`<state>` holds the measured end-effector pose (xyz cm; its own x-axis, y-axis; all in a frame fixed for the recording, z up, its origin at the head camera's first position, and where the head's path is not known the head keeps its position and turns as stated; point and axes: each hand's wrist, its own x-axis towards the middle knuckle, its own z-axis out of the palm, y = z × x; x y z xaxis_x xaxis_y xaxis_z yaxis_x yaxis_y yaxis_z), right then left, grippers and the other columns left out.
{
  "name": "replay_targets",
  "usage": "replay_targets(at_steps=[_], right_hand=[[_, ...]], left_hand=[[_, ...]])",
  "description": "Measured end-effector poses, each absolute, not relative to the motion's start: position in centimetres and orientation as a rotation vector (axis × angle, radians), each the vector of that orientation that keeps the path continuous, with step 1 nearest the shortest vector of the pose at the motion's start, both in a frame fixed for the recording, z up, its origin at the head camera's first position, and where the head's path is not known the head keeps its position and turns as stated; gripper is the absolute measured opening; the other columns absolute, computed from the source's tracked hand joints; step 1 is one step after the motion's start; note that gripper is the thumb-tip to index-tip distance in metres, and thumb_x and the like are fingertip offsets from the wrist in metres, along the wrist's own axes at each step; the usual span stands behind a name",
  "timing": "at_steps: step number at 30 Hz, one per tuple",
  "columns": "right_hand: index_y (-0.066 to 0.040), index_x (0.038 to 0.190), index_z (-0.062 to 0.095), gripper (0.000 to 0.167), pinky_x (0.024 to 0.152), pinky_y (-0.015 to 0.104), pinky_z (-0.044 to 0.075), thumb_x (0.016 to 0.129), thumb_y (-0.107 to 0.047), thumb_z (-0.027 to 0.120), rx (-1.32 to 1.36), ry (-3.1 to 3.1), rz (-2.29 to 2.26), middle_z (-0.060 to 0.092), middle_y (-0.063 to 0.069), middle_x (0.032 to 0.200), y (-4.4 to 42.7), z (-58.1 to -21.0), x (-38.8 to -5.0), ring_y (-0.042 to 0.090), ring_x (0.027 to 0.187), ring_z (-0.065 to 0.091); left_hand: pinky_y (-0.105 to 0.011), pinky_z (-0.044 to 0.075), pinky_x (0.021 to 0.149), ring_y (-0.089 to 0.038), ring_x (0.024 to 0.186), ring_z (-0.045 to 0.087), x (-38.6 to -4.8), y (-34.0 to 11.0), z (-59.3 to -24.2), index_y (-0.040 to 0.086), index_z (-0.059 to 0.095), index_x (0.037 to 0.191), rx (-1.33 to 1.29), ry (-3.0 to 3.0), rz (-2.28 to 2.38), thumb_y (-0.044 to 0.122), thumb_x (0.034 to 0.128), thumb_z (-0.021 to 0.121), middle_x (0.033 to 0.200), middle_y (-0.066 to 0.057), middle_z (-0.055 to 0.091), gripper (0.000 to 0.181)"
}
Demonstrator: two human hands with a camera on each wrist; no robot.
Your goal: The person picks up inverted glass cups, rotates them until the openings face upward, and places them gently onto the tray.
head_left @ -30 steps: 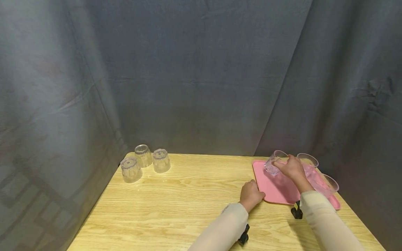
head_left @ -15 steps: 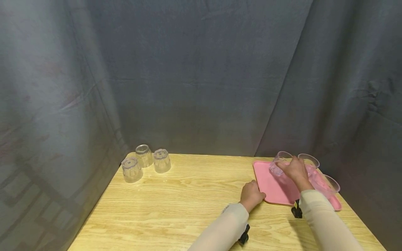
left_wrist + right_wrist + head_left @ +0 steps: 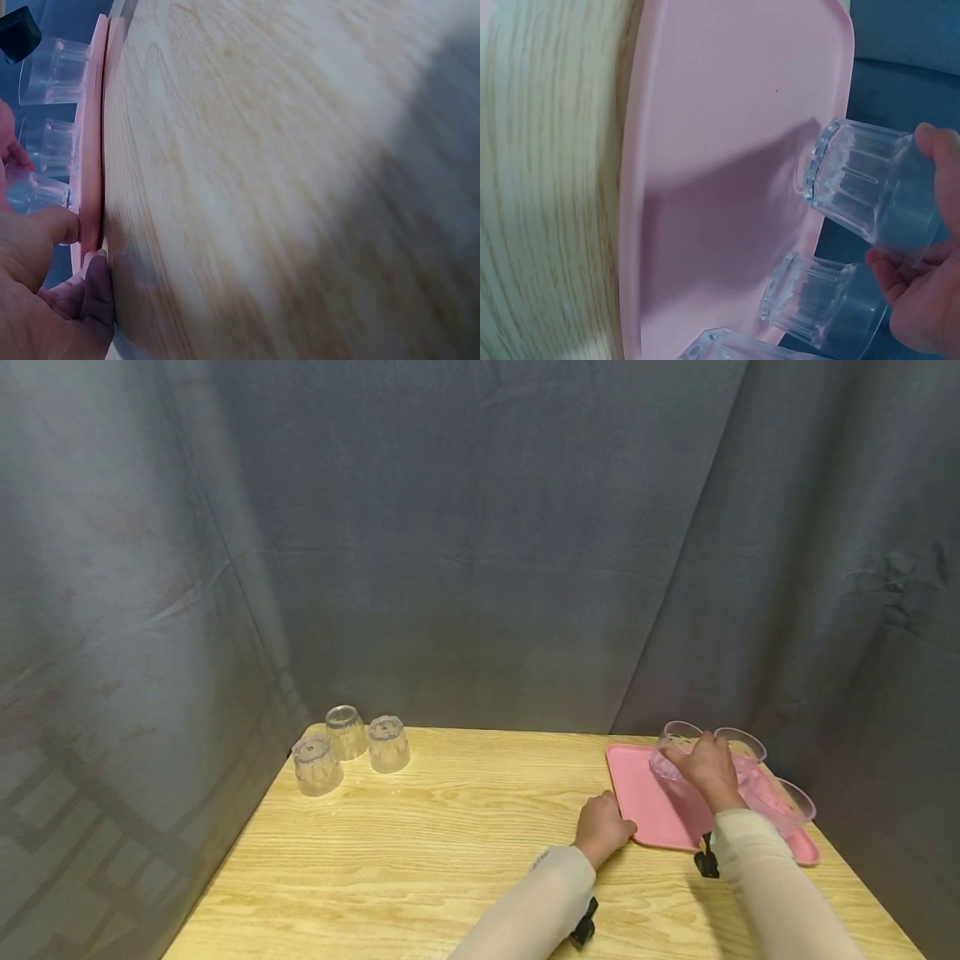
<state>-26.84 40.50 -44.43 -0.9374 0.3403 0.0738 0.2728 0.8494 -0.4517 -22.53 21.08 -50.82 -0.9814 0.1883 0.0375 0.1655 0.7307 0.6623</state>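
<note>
The right hand [image 3: 708, 768] grips a clear glass [image 3: 855, 180] near its rim, the glass upright at the back of the pink tray [image 3: 660, 810]. Two more upright clear glasses, one at the back [image 3: 741, 745] and one nearer the front [image 3: 787, 806], stand on the tray's right part. The left hand [image 3: 602, 828] pinches the tray's front left corner; in the left wrist view the thumb lies on top of the rim [image 3: 92, 150] and the fingers are at its underside.
Three clear glasses stand upside down at the table's back left: one in front [image 3: 317, 768], one behind [image 3: 347, 733], one to the right [image 3: 388, 746]. Grey curtains [image 3: 465, 543] hang behind and on both sides of the wooden table [image 3: 420, 860].
The right hand has moved the held glass a little to the right over the tray, toward the back glass. The left hand has kept its hold on the tray.
</note>
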Motion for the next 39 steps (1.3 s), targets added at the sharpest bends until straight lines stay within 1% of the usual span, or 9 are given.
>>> replay_targets(at_steps=[6,18,25,33,39], right_hand=[[0.028,0.137,0.028,0.104,0.1,0.07,0.04,0.091,-0.058,0.065,-0.492,-2.886,0.685,0.029,0.049,0.133,40.6,-44.6,-26.8,0.06,0.116,0.041],[0.028,0.138,0.028,0.101,0.102,0.07,0.04,0.092,-0.054,0.065,-0.552,-2.893,0.685,0.031,0.047,0.131,40.5,-44.7,-27.1,0.059,0.117,0.041],[0.029,0.138,0.026,0.102,0.102,0.071,0.039,0.093,-0.055,0.064,-0.539,-2.89,0.675,0.029,0.048,0.133,40.7,-44.9,-27.3,0.061,0.12,0.039],[0.029,0.141,0.021,0.104,0.104,0.07,0.037,0.093,-0.054,0.063,-0.535,-2.874,0.679,0.026,0.049,0.136,40.6,-45.1,-27.8,0.064,0.124,0.036],[0.029,0.143,0.016,0.107,0.108,0.071,0.032,0.093,-0.054,0.063,-0.527,-2.88,0.689,0.022,0.051,0.141,40.5,-45.1,-28.0,0.064,0.13,0.029]], left_hand=[[-0.027,0.051,0.068,-0.017,0.076,0.062,-22.5,21.1,-51.2,0.008,0.064,0.09,0.309,2.895,1.105,0.025,0.0772,0.085,0.079,-0.005,0.062,0.03],[-0.026,0.049,0.066,-0.015,0.072,0.058,-22.3,20.9,-51.2,0.009,0.062,0.087,0.313,2.898,1.132,0.023,0.076,0.086,0.076,-0.002,0.06,0.03],[-0.026,0.049,0.066,-0.015,0.073,0.059,-22.3,21.1,-51.2,0.01,0.062,0.087,0.304,2.919,1.087,0.026,0.0761,0.086,0.076,-0.002,0.06,0.03],[-0.026,0.048,0.064,-0.016,0.07,0.059,-22.7,21.3,-51.6,0.009,0.061,0.085,0.341,2.928,1.117,0.024,0.076,0.085,0.073,-0.004,0.059,0.029],[-0.026,0.049,0.064,-0.015,0.07,0.058,-22.8,21.3,-51.5,0.009,0.061,0.086,0.332,2.907,1.134,0.024,0.0764,0.085,0.074,-0.003,0.059,0.029]])
